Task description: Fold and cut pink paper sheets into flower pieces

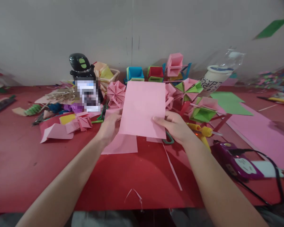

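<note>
A rectangular sheet of pink paper [143, 108] is held up off the table, its broad face towards me. My right hand [174, 124] pinches its right edge, thumb on the front and fingers behind. At the left edge is my left hand [110, 126], closed on the sheet with its fingertips partly hidden behind it. Below lies another pink paper piece [123, 145] on the red tabletop. Scissors with a dark green handle [169, 138] are partly covered by the sheet and my right hand.
Folded paper boxes [135, 74] and paper wheels [116, 94] stand behind. A yellow glue gun [204, 130] and a purple power strip [239, 162] with a black cord lie on the right. A phone [88, 94] leans on a black figure [81, 64]. Near the wall stands a patterned cup [210, 80].
</note>
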`<state>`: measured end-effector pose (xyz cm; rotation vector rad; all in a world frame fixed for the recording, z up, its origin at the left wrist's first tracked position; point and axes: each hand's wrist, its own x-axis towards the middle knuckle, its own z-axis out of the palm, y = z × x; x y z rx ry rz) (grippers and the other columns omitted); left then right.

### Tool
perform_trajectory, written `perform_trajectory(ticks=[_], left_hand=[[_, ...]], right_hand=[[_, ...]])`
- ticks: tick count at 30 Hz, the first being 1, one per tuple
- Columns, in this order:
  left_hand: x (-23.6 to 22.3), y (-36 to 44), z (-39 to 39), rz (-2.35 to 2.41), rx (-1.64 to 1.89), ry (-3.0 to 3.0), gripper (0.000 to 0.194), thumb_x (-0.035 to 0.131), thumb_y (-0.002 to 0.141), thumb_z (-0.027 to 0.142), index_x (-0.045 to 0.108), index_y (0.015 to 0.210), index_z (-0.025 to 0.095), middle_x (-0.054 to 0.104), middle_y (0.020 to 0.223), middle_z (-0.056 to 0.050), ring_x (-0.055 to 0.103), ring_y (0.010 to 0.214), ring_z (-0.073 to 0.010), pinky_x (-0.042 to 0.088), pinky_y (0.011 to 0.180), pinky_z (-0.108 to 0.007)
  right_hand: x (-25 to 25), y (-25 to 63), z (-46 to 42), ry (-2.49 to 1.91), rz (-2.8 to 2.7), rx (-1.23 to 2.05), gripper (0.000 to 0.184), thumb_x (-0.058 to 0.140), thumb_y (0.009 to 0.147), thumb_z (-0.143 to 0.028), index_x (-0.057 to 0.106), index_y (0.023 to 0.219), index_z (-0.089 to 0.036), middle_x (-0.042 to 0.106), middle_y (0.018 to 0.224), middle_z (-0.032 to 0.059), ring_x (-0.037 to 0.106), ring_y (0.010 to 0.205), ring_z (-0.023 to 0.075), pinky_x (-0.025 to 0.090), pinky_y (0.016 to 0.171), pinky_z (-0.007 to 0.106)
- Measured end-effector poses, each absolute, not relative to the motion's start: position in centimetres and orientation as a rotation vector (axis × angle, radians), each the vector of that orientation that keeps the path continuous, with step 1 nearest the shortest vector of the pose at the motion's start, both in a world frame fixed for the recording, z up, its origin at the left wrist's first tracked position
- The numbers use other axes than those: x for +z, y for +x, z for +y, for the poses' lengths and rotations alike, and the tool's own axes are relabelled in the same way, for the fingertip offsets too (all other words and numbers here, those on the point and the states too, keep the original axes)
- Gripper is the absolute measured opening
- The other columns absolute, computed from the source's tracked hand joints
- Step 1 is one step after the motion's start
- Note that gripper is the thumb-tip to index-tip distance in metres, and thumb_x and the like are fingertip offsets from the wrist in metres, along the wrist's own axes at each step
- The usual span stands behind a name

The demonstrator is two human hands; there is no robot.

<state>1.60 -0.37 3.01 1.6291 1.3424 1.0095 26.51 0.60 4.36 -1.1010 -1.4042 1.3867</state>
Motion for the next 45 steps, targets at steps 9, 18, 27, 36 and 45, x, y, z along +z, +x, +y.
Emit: perform_trajectory(ticks=[9, 18, 27, 36, 45], left_hand=[[4.4, 1.3, -1.1, 1.017, 1.162, 1.124, 0.052, 0.071, 0.082, 0.021, 0.057, 0.132, 0.014, 0.073, 0.119, -0.015, 0.072, 0.103, -0.0284, 0.059, 0.087, -0.042], [2.9, 3.3, -1.5, 1.113, 1.349, 1.066, 0.032, 0.069, 0.085, 0.025, 0.065, 0.116, 0.018, 0.076, 0.104, -0.009, 0.073, 0.094, -0.0253, 0.056, 0.084, -0.038], [3.3, 3.6, -1.3, 0.997, 1.352, 0.877, 0.031, 0.069, 0.08, 0.015, 0.066, 0.11, 0.015, 0.075, 0.106, -0.01, 0.07, 0.108, -0.0269, 0.054, 0.096, -0.041], [4.2, 3.2, -1.0, 0.882, 1.206, 0.617, 0.035, 0.059, 0.093, 0.048, 0.069, 0.105, 0.017, 0.076, 0.103, -0.013, 0.07, 0.108, -0.0323, 0.057, 0.093, -0.046], [4.2, 2.8, -1.8, 0.962, 1.176, 1.069, 0.029, 0.078, 0.08, 0.022, 0.065, 0.105, 0.016, 0.074, 0.104, -0.009, 0.071, 0.097, -0.0254, 0.056, 0.084, -0.039]], right_hand=[[4.3, 26.2, 0.4, -1.163, -1.462, 1.58, 0.038, 0.08, 0.079, -0.044, 0.074, 0.107, -0.018, 0.076, 0.111, 0.0091, 0.071, 0.096, 0.023, 0.056, 0.084, 0.034], [2.8, 24.0, 0.5, -1.069, -1.329, 1.34, 0.034, 0.074, 0.081, -0.036, 0.064, 0.11, -0.021, 0.075, 0.095, 0.0065, 0.071, 0.081, 0.0243, 0.056, 0.075, 0.039], [2.2, 23.7, 0.2, -1.171, -1.767, 0.658, 0.024, 0.055, 0.097, -0.039, 0.067, 0.103, -0.02, 0.069, 0.088, 0.0064, 0.063, 0.082, 0.0239, 0.049, 0.078, 0.035], [2.1, 23.6, -0.5, -0.848, -2.221, 0.693, 0.065, 0.047, 0.089, -0.008, 0.052, 0.149, -0.032, 0.041, 0.161, 0.002, 0.033, 0.152, 0.0259, 0.034, 0.121, 0.051], [3.4, 23.8, -1.0, -0.727, -2.181, 1.081, 0.05, 0.072, 0.086, -0.026, 0.066, 0.135, -0.034, 0.026, 0.168, 0.0014, 0.023, 0.155, 0.0302, 0.024, 0.125, 0.053]])
